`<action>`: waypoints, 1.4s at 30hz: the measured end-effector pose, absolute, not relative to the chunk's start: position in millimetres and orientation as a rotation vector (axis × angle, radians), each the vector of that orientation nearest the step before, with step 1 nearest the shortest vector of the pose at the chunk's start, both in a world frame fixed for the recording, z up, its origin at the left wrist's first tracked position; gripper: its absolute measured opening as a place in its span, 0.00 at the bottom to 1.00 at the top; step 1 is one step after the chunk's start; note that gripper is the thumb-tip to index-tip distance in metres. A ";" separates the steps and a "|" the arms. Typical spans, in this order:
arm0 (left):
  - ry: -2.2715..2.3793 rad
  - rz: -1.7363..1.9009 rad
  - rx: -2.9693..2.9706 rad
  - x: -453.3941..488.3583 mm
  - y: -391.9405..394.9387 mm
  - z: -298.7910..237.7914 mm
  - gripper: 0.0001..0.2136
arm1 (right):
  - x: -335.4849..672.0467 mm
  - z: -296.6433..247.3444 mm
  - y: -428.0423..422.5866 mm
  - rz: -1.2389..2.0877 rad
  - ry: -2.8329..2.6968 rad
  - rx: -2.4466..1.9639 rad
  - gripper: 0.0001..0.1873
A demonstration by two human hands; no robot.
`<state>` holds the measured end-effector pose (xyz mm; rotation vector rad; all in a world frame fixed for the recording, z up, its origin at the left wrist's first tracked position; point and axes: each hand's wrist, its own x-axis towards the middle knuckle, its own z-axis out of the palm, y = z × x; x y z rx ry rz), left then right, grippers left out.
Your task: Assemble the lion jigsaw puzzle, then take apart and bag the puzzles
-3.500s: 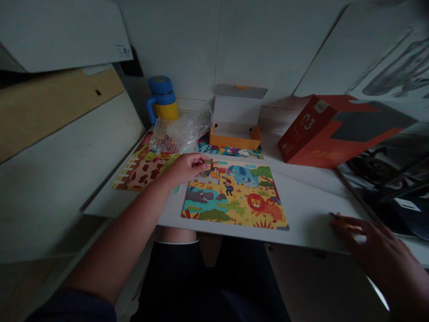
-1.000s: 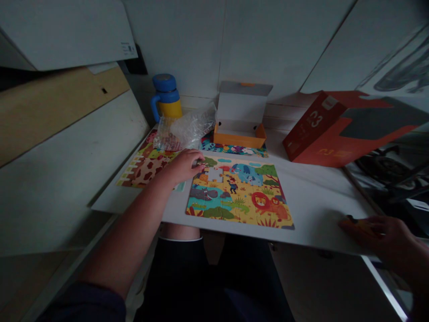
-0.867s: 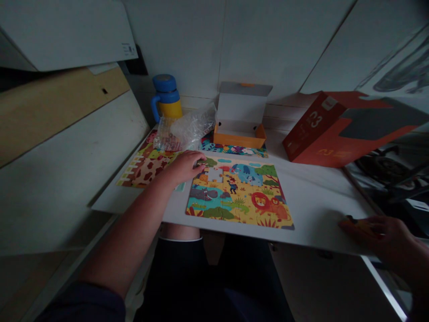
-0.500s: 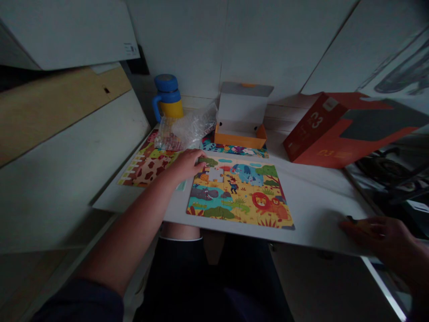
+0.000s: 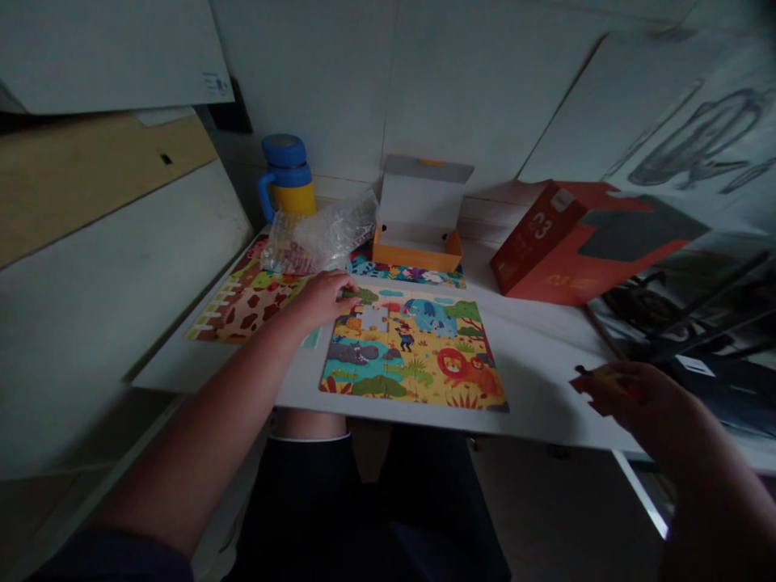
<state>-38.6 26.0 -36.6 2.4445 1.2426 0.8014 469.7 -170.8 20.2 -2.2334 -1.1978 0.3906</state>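
A jigsaw puzzle (image 5: 418, 368) with lions, elephants and a hippo lies on the white table. A pale gap (image 5: 374, 318) shows in its upper left part. My left hand (image 5: 326, 296) is at the puzzle's upper left corner, its thumb and fingers closed on the edge there. Over the table's right front edge, my right hand (image 5: 655, 400) pinches a yellow puzzle piece (image 5: 600, 390) with a dark bit at its tip. That piece is apart from the puzzle, and the fingers partly hide it.
Behind the puzzle stand an open orange box (image 5: 418, 255), crumpled clear plastic (image 5: 327, 234) and a blue-yellow mug (image 5: 291, 186). A cow-patterned puzzle (image 5: 246, 311) lies at left. A red box (image 5: 546, 250) stands at right, and white panels (image 5: 109, 323) border the left side.
My right hand has come up and leftward with the puzzle piece, which shows more clearly now. The whole view has shifted a little to the right. My left hand stays at the puzzle's corner.
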 end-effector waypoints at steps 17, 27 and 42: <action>1.239 0.808 2.441 -37.5 20.1 -30.3 0.04 | 286.9 52.0 -48.7 0.782 -2.208 -1.375 0.13; 1.278 0.779 2.466 -37.9 20.9 -32.7 0.05 | 215.7 -6.4 -26.2 0.701 -2.090 -1.268 0.12; 1.292 0.770 2.454 -36.5 19.0 -32.6 0.06 | 221.9 -16.2 -25.5 0.671 -2.164 -1.225 0.15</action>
